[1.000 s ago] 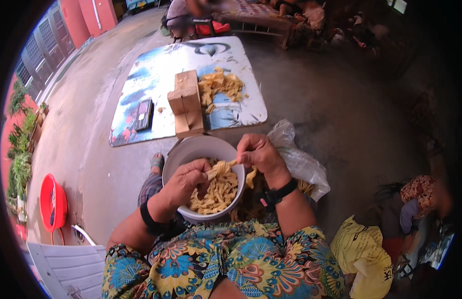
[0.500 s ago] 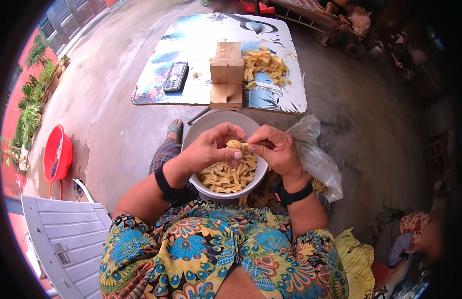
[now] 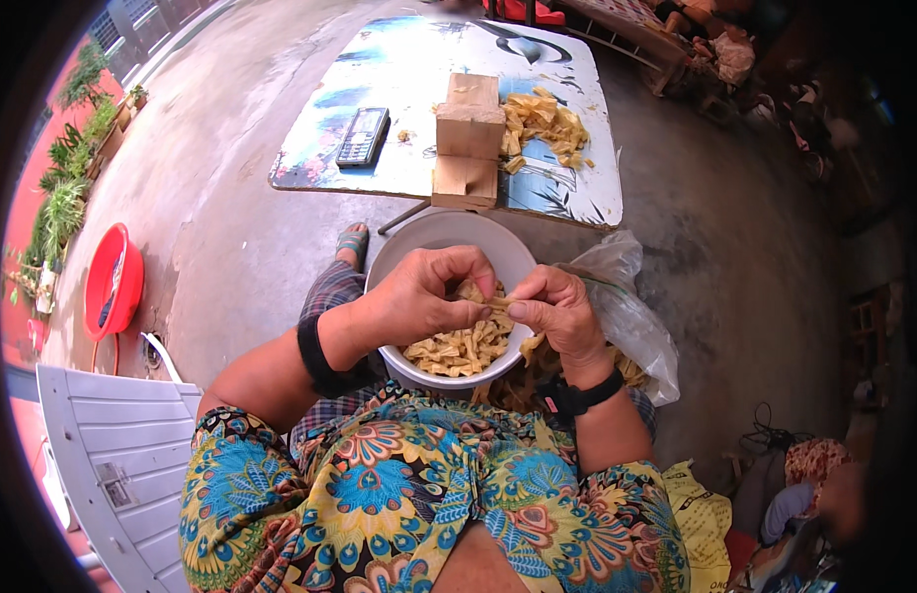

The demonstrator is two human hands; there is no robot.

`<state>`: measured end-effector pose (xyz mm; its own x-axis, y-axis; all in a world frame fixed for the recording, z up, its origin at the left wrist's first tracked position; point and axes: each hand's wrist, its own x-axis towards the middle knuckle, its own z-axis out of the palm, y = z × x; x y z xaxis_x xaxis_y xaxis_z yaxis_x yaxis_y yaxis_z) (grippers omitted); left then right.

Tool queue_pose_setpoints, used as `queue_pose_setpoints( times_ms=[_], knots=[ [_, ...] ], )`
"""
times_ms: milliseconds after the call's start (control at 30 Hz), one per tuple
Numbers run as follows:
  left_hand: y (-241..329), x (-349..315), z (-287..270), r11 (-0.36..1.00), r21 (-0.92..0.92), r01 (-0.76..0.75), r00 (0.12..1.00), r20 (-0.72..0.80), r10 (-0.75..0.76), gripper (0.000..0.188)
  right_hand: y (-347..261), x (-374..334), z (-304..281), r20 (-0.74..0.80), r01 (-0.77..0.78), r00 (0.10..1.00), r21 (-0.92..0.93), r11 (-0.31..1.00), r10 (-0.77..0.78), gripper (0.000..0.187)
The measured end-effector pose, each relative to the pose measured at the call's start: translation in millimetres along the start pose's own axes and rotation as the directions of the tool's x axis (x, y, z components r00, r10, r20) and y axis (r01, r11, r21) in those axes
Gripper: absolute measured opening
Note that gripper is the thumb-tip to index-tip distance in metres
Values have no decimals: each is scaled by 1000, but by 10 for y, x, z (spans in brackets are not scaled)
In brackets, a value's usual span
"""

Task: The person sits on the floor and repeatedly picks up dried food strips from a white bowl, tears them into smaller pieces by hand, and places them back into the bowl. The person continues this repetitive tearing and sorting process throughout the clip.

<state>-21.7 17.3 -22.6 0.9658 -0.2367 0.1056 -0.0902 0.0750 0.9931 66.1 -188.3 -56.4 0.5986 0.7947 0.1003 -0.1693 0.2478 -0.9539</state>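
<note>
My left hand [image 3: 429, 290] and my right hand [image 3: 560, 311] meet above a pale bowl [image 3: 387, 265] at my lap. Between their fingertips stretches a yellowish strip of tofu skin [image 3: 500, 302], pinched at both ends. Part of it is hidden behind my left fingers. Another strip end [image 3: 531, 346] dangles below my right hand. Many small knotted tofu skin pieces [image 3: 458, 353] fill the lower part of the bowl. A clear plastic bag [image 3: 636, 331] lies right of my right hand, with more strips [image 3: 631, 368] near its lower edge.
In front stands a low table [image 3: 399, 64] bearing a stacked wooden block [image 3: 468, 128], loose tofu skin scraps [image 3: 545, 124] and a dark keypad device [image 3: 363, 136]. A red basin [image 3: 129, 292] and white plastic chair [image 3: 132, 435] are at left. A yellow bag [image 3: 703, 524] lies lower right.
The bunched, looped piece in my fingers now appears as a strip drawn out between both hands. My hands have moved slightly right, and the whole view has shifted a little.
</note>
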Motion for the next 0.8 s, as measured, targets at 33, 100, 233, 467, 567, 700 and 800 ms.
queue_pose_setpoints(
  times_ms=[33,100,233,467,567,700,800],
  knots=[
    [0,-1,-18,999,-7,31,1000,-4,-31,12,0,-4,-8,-15,1,1000,-6,1000,-1,9],
    [15,-4,-75,996,-20,90,996,-14,-90,11,-11,-1,-21,-43,6,999,-19,1000,-7,12],
    [-19,18,-96,995,86,48,998,-49,-44,16,-13,3,-47,-6,-7,1000,-14,1000,7,12],
    [-98,62,12,986,152,-71,995,-58,81,34,-17,18,18,55,-5,998,-188,982,16,16],
    [-75,-18,2,998,24,51,993,-105,-48,29,-104,19,37,35,28,999,-292,956,-18,15],
    [69,-43,10,829,558,-35,986,-117,121,16,-20,6,-19,47,47,998,-332,942,-33,17],
    [46,-3,23,642,758,-118,968,-56,244,15,-66,-16,18,73,79,995,-262,962,-62,31]
  ],
)
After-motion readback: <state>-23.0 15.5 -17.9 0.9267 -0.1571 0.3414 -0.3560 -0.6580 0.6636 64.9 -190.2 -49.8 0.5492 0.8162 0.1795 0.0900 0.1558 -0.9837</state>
